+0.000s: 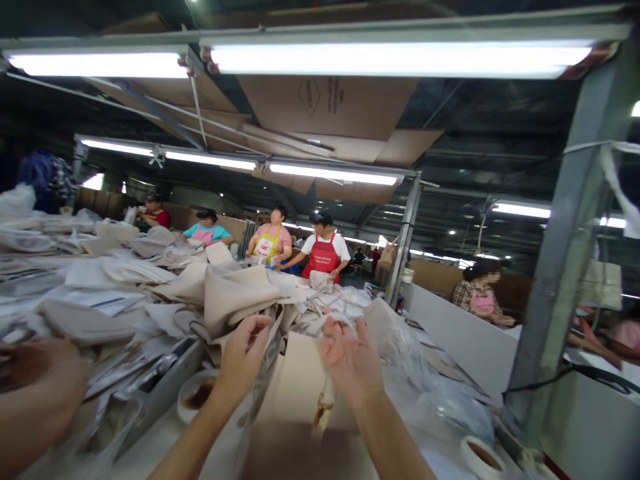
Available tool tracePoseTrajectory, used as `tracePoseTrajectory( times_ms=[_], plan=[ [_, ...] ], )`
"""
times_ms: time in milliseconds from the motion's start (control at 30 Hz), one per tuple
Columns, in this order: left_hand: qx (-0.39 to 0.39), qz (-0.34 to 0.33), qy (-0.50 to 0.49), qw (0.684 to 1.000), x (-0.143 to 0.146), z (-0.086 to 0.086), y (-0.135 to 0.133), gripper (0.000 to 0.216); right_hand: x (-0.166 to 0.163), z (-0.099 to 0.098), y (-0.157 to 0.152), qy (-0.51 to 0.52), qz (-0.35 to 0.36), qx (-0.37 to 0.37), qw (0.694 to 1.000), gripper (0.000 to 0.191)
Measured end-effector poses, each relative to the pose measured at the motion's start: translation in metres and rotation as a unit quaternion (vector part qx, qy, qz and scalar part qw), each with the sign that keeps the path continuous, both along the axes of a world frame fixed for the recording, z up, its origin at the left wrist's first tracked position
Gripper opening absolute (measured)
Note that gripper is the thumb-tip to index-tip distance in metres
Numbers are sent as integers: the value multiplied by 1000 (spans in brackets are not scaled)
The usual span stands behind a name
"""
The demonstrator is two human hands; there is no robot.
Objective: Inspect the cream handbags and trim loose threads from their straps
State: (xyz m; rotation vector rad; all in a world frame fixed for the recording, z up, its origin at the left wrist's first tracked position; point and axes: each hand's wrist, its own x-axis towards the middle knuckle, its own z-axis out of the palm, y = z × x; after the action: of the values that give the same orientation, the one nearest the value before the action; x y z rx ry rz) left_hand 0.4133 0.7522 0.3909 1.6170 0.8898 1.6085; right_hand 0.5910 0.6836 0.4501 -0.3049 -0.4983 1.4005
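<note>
A beige, boxy fabric piece, perhaps a bag (300,373), lies in front of me with its near part blurred. A small gold-coloured fitting (323,407) hangs at its right side. My left hand (243,357) is raised to the left of the piece, fingers loosely curled with a gap to the thumb and nothing visible in them. My right hand (350,357) is at the piece's right edge, palm showing and fingers apart. It holds nothing I can see; whether it touches the piece, I cannot tell.
Beige cloth pieces (245,290) are heaped ahead and left. Rolls of tape (196,397) lie at both sides, with clear plastic (440,383) on the right. Another person's arm (40,393) reaches in at far left. A metal post (555,267) stands right; co-workers (320,253) are beyond.
</note>
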Motion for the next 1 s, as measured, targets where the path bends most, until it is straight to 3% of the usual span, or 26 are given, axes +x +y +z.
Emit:
tracePoseTrajectory(
  times_ms=[67, 167, 233, 333, 433, 567, 600, 667, 767, 900, 1000],
  plan=[
    [93, 38, 49, 994, 8, 9, -19, 25, -1, -4, 2, 6, -4, 19, 1000, 45],
    [219, 72, 168, 958, 33, 27, -37, 36, -9, -6, 0, 15, 2, 44, 999, 45],
    [234, 82, 234, 940, 50, 40, -39, 47, -13, -8, -1, 15, 5, 45, 999, 47],
    [199, 52, 324, 923, 73, 51, -29, 57, -7, -12, -1, 9, -6, 49, 999, 50],
    [207, 24, 378, 902, 84, 49, -17, 55, 8, -20, -6, -16, -3, 47, 999, 48],
    [284, 12, 399, 872, 86, 38, -7, 41, 29, -35, -20, -110, 50, 60, 991, 26],
    [295, 11, 397, 869, 85, 36, -4, 41, 36, -41, -24, -159, 70, 74, 982, 35],
    [295, 23, 387, 873, 86, 32, 3, 41, 55, -55, -34, -290, 94, 65, 950, 65],
    [263, 55, 387, 882, 87, 33, 16, 45, 99, -81, -52, -499, 31, -66, 864, 82],
    [255, 61, 411, 873, 91, 39, 31, 49, 177, -118, -86, -591, -150, -205, 766, 58],
    [240, 57, 417, 874, 95, 44, 37, 50, 224, -147, -124, -626, -246, -309, 673, 36]
  ],
)
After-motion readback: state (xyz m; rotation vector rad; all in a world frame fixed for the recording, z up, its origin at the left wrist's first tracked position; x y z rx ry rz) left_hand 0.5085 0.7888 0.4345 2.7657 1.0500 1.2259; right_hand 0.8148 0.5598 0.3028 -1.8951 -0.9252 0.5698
